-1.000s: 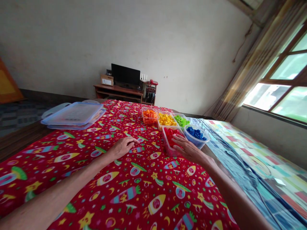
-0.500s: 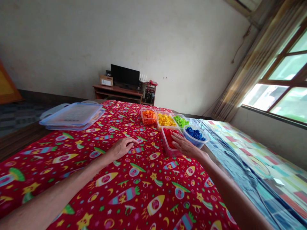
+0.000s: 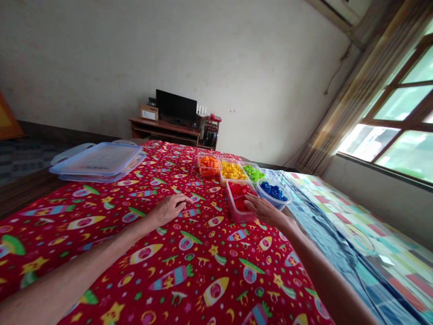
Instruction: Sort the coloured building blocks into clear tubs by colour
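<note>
My left hand [image 3: 171,208] rests palm down on the red rocket-print cloth [image 3: 189,253], fingers loosely curled, holding nothing. My right hand [image 3: 265,211] lies with fingers stretched out along the near right rim of a clear tub of red bricks [image 3: 238,198]. Right beside it stands a round tub of blue bricks [image 3: 273,192]. Behind these sit tubs of orange bricks [image 3: 209,165], yellow bricks [image 3: 232,171] and green bricks [image 3: 254,172].
A stack of clear flat lids [image 3: 98,161] lies at the far left of the cloth. A patterned blue and pastel mat [image 3: 355,234] runs along the right. Against the far wall stands a low wooden desk [image 3: 165,131] with a dark monitor [image 3: 176,106]. A window [image 3: 395,122] is at right.
The view has shifted slightly, so everything sits a little lower and left. My right hand has slid a bit down the red tub's rim. The left hand has stayed put.
</note>
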`<state>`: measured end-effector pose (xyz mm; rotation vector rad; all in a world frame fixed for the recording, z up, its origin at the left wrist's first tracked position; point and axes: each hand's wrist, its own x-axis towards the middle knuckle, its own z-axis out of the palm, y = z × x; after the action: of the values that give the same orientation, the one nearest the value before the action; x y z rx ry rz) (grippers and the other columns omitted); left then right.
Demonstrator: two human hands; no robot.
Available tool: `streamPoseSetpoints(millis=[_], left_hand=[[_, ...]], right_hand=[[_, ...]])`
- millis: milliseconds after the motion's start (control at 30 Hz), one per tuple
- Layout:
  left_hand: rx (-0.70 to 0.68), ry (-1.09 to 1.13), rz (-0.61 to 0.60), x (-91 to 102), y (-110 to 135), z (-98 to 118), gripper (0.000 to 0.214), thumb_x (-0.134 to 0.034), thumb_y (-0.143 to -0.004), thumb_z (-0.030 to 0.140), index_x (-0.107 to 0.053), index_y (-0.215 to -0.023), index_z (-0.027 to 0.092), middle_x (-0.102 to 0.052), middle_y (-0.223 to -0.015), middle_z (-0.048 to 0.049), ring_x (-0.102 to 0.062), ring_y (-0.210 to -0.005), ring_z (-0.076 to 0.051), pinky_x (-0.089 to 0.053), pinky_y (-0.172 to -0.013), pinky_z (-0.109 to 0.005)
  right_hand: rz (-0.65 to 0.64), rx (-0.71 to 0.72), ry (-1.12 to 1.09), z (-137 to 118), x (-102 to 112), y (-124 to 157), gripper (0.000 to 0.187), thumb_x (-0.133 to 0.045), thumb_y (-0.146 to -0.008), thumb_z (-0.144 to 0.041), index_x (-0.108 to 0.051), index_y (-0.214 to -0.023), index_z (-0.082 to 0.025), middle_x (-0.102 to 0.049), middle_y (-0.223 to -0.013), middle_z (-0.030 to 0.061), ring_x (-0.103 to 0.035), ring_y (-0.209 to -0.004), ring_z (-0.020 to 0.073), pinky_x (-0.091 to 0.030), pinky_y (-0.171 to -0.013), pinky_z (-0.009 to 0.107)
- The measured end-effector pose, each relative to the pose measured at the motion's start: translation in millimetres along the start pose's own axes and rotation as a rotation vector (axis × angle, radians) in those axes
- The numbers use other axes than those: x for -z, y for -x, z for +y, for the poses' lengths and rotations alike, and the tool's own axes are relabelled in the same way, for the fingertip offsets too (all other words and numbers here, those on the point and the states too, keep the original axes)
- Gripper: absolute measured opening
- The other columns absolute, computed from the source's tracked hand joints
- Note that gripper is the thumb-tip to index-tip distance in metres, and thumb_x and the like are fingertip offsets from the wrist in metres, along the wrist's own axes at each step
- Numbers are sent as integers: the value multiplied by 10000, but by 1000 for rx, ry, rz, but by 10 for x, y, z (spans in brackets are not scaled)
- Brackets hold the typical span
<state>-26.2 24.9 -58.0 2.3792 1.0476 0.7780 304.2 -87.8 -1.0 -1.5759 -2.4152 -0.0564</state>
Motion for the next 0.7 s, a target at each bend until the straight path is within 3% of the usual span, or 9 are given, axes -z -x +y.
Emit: streamPoseSetpoints(millis=[133, 300, 400, 533, 633, 700], left_hand=[[-22, -12, 0, -2, -2, -21, 328, -420, -785, 263, -713, -913, 193, -712, -852, -46, -639, -735, -165, -487, -688, -246], [-35, 4, 11, -20, 9, -56, 320, -420, -797, 258, -710, -918, 199, -710, -828, -41, -638, -724, -160, -486, -659, -236], [-37, 15, 16, -26, 11, -58, 314, -423, -803, 257, -709, -919, 200, -710, -814, -40, -636, -712, -160, -487, -664, -240], [-45, 26, 7, -20, 7, -47, 309, -422, -805, 248, -705, -916, 194, -714, -856, -49, -645, -756, -167, -489, -700, -245], [-53, 20, -3, -15, 8, -42, 316, -408, -812, 242, -699, -920, 183, -708, -881, -60, -648, -764, -164, -486, -708, -243], [-61, 4, 2, -16, 11, -41, 323, -399, -817, 237, -695, -928, 171, -701, -866, -65, -645, -748, -164, -484, -709, -249]], right_hand=[[94, -43, 35, 74, -53, -280, 487, -251, -994, -402, -527, -1333, -187, -552, -1358, 119, -389, -1360, 275, -333, -1116, 521], [-29, -3, 200, 188, -156, -591, 372, -318, -976, -274, -637, -1161, -223, -634, -1218, 106, -512, -1239, 282, -392, -1062, 520], [-55, -30, 210, 192, -163, -661, 394, -293, -975, -239, -622, -1186, -187, -633, -1224, 125, -546, -1204, 266, -415, -1051, 471], [61, 2, 156, 100, -176, -745, 429, -267, -988, -277, -559, -1270, -139, -573, -1323, 151, -457, -1307, 256, -341, -1112, 458], [21, 47, 139, 35, -198, -793, 401, -273, -1002, -324, -600, -1173, -168, -626, -1247, 129, -515, -1251, 224, -367, -1082, 399], [17, 1, 132, 26, -185, -784, 387, -282, -1007, -338, -621, -1072, -163, -670, -1140, 123, -594, -1135, 208, -416, -1017, 358]])
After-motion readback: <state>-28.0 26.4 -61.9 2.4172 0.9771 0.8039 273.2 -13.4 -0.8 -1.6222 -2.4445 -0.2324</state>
